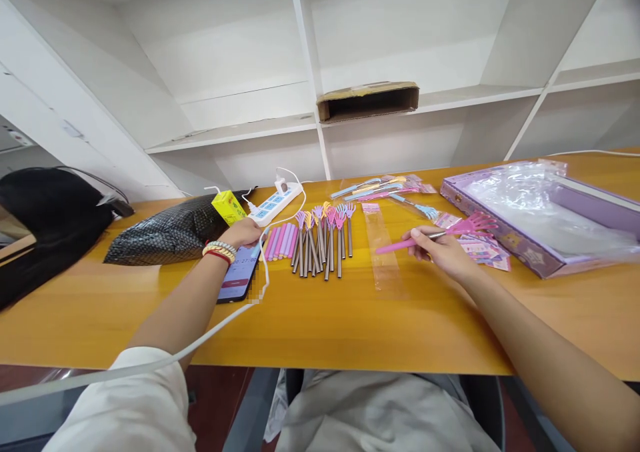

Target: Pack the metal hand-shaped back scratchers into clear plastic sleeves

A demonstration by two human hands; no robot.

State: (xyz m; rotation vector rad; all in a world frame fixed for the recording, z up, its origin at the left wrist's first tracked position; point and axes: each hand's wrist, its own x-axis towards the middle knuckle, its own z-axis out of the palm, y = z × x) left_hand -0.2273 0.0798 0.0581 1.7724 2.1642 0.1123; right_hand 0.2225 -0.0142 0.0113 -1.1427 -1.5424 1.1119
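My right hand (433, 247) is closed around a pink back scratcher (440, 234), with its claw head pointing right and its handle pointing left. A clear plastic sleeve (383, 255) lies flat just left of that hand. At the left, my left hand (246, 233) reaches over the top of a phone (239, 280); a light blue handle (263, 235) shows at its closed fingertips, which are partly hidden. Next to it lies a row of pink and purple handles (283, 241). Several metal rods with coloured claw heads (320, 242) lie in the middle.
Bagged back scratchers (375, 187) lie at the back, printed cards (485, 252) at the right. A purple box (545, 269) holds clear plastic. A black wrapped bag (160, 235), a yellow carton (229, 207) and a power strip (275, 205) stand left. A white cable (215, 329) crosses my left arm.
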